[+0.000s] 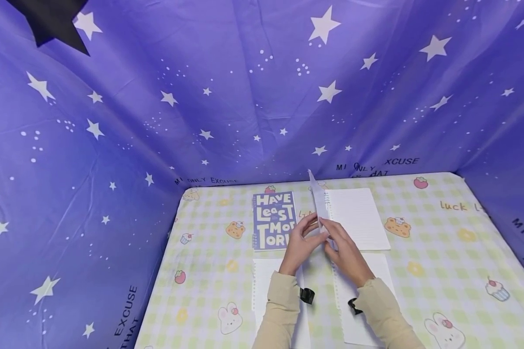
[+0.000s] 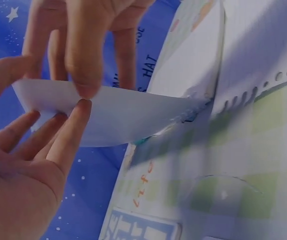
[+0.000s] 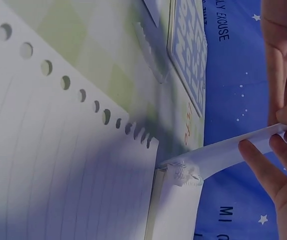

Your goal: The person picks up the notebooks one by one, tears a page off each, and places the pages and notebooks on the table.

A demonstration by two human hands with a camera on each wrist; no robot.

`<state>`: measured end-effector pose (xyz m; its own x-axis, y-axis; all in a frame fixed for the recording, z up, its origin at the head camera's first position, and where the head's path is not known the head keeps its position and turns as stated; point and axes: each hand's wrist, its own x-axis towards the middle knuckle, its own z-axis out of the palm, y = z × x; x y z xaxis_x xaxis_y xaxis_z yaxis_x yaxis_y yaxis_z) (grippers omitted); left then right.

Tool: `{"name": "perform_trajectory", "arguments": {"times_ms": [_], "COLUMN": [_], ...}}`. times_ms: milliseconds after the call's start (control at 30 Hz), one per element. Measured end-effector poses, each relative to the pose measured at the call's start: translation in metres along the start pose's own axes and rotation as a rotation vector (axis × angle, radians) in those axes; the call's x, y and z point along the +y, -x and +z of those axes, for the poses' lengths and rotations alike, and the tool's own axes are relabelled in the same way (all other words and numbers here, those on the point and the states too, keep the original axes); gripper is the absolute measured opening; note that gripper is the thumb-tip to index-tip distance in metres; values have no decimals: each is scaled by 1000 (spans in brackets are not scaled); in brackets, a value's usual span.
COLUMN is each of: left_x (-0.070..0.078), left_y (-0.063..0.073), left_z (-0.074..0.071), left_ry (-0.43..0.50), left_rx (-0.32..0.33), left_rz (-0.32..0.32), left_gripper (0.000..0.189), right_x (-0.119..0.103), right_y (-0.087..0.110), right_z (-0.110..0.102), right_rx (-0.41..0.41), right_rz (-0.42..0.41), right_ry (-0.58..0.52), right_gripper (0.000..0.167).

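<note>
An open spiral-bound notebook [image 1: 358, 218] with lined white pages lies at the table's back. One leaf [image 1: 316, 194] of it stands nearly upright along the binding, at the notebook's left edge. My left hand [image 1: 303, 245] pinches the leaf, several fingertips [image 2: 76, 112] against its left face. From the other side my right hand [image 1: 342, 247] pinches the same leaf, its thumb over the near edge in the left wrist view and fingertips [image 3: 246, 147] on the right face. The two hands almost meet at the leaf's near end.
A blue notebook [image 1: 274, 218] with white lettering lies to the left. Nearer stand two lots of hole-edged paper, one right [image 1: 371, 310] and one left [image 1: 264, 281], partly under the forearms. A thin pale strip [image 3: 151, 52] rests between. A purple starry curtain [image 1: 253, 97] surrounds the table.
</note>
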<state>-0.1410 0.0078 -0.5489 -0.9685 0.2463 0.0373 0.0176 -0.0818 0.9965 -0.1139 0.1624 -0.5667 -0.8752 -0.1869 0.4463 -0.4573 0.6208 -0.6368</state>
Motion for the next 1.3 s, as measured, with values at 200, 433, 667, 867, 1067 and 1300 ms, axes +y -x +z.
{"name": "perform_trajectory", "arguments": {"times_ms": [200,433,667,867,1067,1300], "left_x": [-8,-15,-24,-29,-32,-34], "left_y": [-1,-2,-2,-2,-2,-4], "left_z": [7,15,21,26,31,38], "left_ry": [-11,28,-55,-95,-238,-439], "left_rx": [-46,-74,-69,-101,-115,-115], "left_rz": [29,32,19,46,71,86], "left_gripper": [50,44,40,53,57,55], "right_x": [-3,-7,-9,-9,-7,-2], "right_y": [-2,-3,-3,-4,-5,-3], "right_z": [-5,-11,-16,-22,-28,-35], "right_rx": [49,71,95,144,173,192], "right_rz": [4,38,77,95,90,118], "right_ry": [-40,-69,-86,-58,-46,-22], "right_gripper": [74,75,68,59,56,57]}}
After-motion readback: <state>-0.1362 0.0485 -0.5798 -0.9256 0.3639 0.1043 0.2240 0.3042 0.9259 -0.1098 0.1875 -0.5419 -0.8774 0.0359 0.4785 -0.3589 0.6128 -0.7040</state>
